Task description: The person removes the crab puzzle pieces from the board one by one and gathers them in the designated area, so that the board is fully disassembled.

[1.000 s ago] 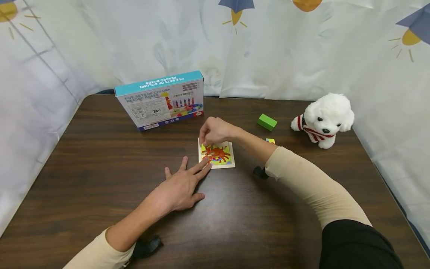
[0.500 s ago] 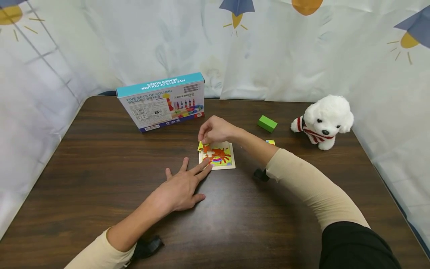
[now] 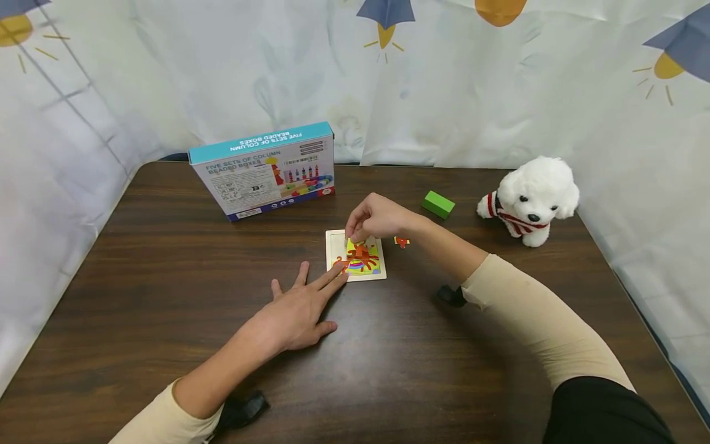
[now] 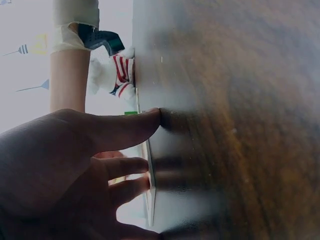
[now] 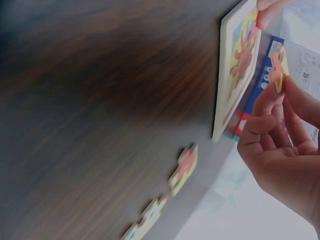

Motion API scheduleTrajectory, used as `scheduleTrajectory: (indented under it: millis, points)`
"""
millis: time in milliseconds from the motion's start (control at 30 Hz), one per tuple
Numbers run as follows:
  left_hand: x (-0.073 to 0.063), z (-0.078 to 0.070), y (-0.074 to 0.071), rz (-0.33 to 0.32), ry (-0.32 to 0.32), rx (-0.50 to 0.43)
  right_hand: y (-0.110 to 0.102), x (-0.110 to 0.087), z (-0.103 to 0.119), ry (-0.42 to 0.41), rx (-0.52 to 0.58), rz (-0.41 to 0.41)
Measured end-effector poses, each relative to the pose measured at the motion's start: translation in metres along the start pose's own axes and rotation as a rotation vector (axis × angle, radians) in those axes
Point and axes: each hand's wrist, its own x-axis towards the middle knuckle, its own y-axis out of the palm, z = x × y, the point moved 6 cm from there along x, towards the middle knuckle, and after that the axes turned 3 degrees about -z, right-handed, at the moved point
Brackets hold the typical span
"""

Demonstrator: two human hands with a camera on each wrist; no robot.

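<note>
status: crab puzzle part filled. the square, pale wood-coloured tray (image 3: 334,237) lies flat mid-table, well in from the far edge of the dark brown wood-grain table (image 3: 399,351).

in the tray: a block of yellow, orange-red and multicoloured crab-picture pieces (image 3: 364,260), toward its near and right edges. bare: far left corner, plus what looks like a strip along the far edge, partly hidden by a hand.

right hand (image 3: 383,216): thumb and finger pinch one thin orange and yellow puzzle piece (image 5: 278,65) over the tray; right wrist view puts it off the board.

left hand (image 3: 299,314): fingers spread wide, two fingertips at the tray's near left corner, probably steadying it.

loose on the table: a red-orange and yellow jigsaw-edged piece (image 3: 402,242) just off the tray's right edge, and at least one more yellow-edged piece (image 5: 147,220) past it, cut off by the frame. exact count: can't tell.

my read: more than half the picture sits in place; held piece plus the loose ones are outstanding. whether pieces are going in or out, can't tell.
</note>
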Motion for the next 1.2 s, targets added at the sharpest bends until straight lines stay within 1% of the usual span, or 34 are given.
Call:
scheduleTrajectory:
  millis: [100, 233, 367, 467, 667, 800, 900, 1100, 1200]
  points:
    - [-0.001, 0.001, -0.001, -0.008, 0.003, -0.006, -0.003, -0.010, -0.006, -0.002, -0.033, 0.014]
    - [-0.002, 0.003, -0.002, -0.016, 0.014, -0.009, -0.009, -0.025, -0.014, 0.017, -0.069, 0.033]
    - [-0.002, 0.005, -0.002, -0.009, 0.023, -0.013, -0.016, -0.038, -0.022, 0.044, -0.096, 0.031]
    - [-0.002, 0.007, -0.003, -0.005, 0.029, -0.011, -0.021, -0.044, -0.027, 0.042, -0.125, 0.026]
    - [-0.002, 0.008, -0.004, 0.002, 0.036, -0.017, -0.027, -0.052, -0.034, 0.032, -0.227, 0.016]
    - [-0.001, 0.008, -0.004, 0.002, 0.041, -0.022, -0.028, -0.055, -0.036, 0.015, -0.288, -0.006]
    - [-0.001, 0.008, -0.004, 0.002, 0.042, -0.021, -0.027, -0.056, -0.039, 0.012, -0.330, -0.032]
    - [0.000, 0.007, -0.004, -0.001, 0.048, -0.018, -0.024, -0.057, -0.043, 0.036, -0.433, -0.092]
    - [0.000, 0.007, -0.004, -0.001, 0.048, -0.013, -0.023, -0.058, -0.043, 0.043, -0.448, -0.114]
